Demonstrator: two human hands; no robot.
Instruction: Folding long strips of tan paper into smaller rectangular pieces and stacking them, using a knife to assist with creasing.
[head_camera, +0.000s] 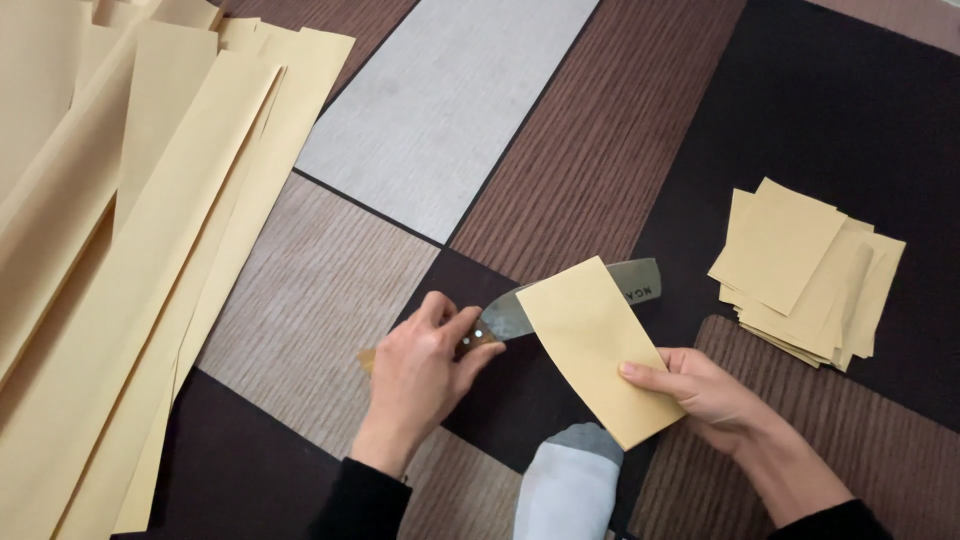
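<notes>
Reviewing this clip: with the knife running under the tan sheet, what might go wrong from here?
1. The right hand pinches the tan sheet close to the knife blade; a slip might nick a finger.
2. A socked foot sits just below the blade, so a downward slip could reach it.
3. The sheet is held at one end only, so it may tear or cut unevenly, unlike the stack of cut pieces.

Home floor: patchwork carpet (440, 110), socked foot (570, 490), paper strips (150, 250)
</notes>
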